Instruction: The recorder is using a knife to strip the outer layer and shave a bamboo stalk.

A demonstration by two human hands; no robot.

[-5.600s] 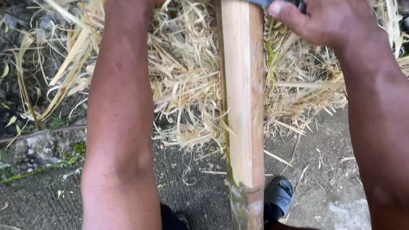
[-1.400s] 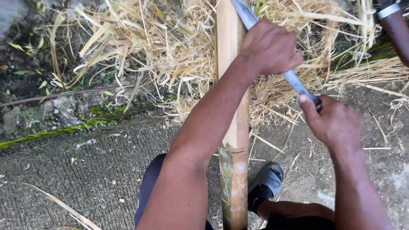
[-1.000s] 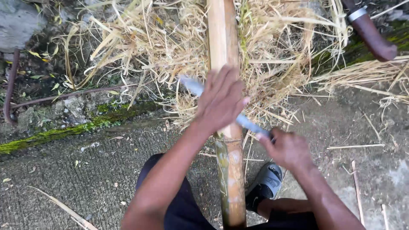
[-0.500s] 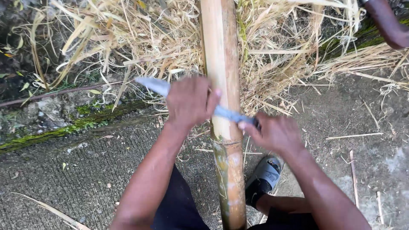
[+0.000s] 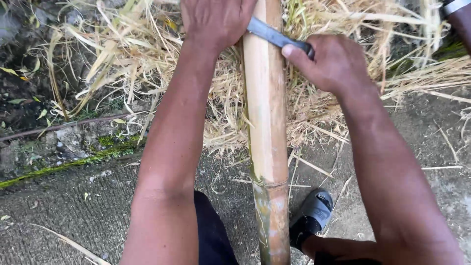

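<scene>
A thick bamboo pole (image 5: 267,132) runs lengthwise down the middle, pale and scraped above a node, green below it. A steel knife blade (image 5: 269,33) lies across the pole near the top. My left hand (image 5: 216,22) presses on the blade's far end, left of the pole. My right hand (image 5: 331,61) is closed around the knife's handle, right of the pole. Both forearms reach forward on either side of the pole.
Dry straw-coloured shavings (image 5: 122,59) are heaped around the pole's upper part. Grey concrete ground (image 5: 59,216) has a mossy edge (image 5: 68,164) at the left. A dark sandal on a foot (image 5: 311,218) sits right of the pole. A brown handle (image 5: 458,17) shows at the top right.
Both hands and the knife have moved back up the pole, away from the node, after a downward scraping stroke. The view has shifted closer.
</scene>
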